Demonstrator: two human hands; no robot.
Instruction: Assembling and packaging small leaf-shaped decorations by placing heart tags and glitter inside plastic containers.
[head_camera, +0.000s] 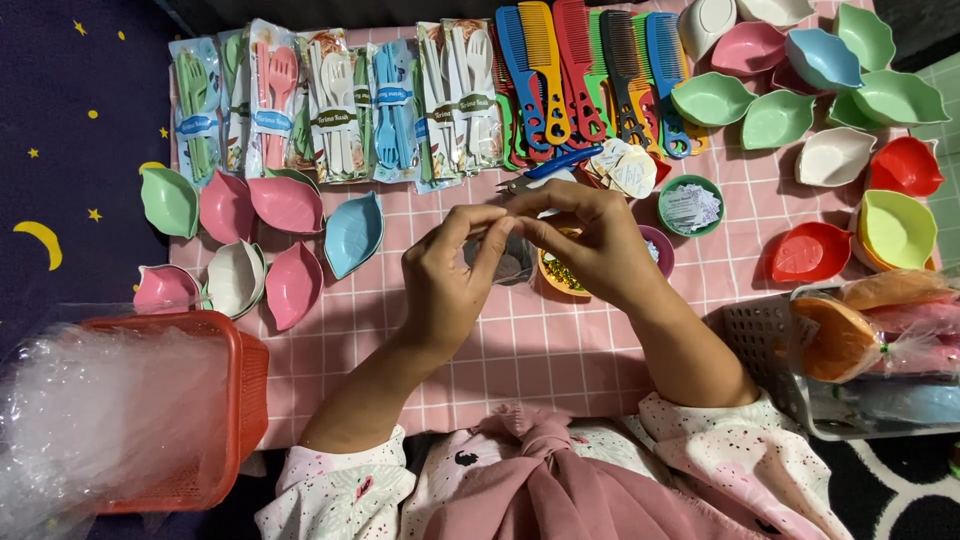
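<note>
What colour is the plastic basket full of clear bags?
Red plastic basket; the head view shows it.

We hold both forearms forward, our left hand (450, 275) and right hand (590, 240) meeting at the fingertips (thumbs and forefingers pinched together), wrists bent slightly inward.

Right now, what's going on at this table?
A person sits over a pink checked cloth, both hands raised together at its middle. The left hand and right hand pinch a small clear bag between the fingertips. Around them lie leaf-shaped dishes, packed cutlery sets, combs, and a red basket of clear wrap.
</note>
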